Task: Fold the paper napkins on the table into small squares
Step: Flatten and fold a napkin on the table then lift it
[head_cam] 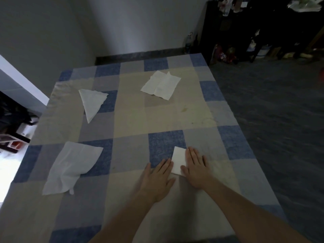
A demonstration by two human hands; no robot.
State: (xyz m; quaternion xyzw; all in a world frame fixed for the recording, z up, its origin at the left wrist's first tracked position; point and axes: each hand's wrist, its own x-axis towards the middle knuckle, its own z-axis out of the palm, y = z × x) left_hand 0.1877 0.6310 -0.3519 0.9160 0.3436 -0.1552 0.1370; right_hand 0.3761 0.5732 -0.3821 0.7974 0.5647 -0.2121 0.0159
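Step in hand: pressing flat the folded napkin [178, 162], a small white rectangle near the front of the bench [133, 109], on the checked cloth [164, 144].
Left hand [157, 179]: flat on the cloth, fingers spread, fingertips touching the napkin's left edge; grip open, holding nothing.
Right hand [196, 169]: flat, palm down, laid over the napkin's right edge; grip open, pressing rather than pinching.
Napkin shape: longer than wide, so by my judgement one more fold across its length is needed before it counts as a small square.
Other napkins: crumpled napkin [71, 165] at front left, loose and wrinkled; triangular napkin [92, 102] at far left, folded corner to corner; creased napkin [161, 84] at far centre, opened out. All three lie well apart from the hands.
Progress: one napkin nearly done, three apparently untouched or wrongly shaped.
Next move calls for: lifting one short end, bringing it over to meet the other, lining up the edges, then running a palm along the crease.
Risk: thin tissue may shift or tear under a sliding hand.
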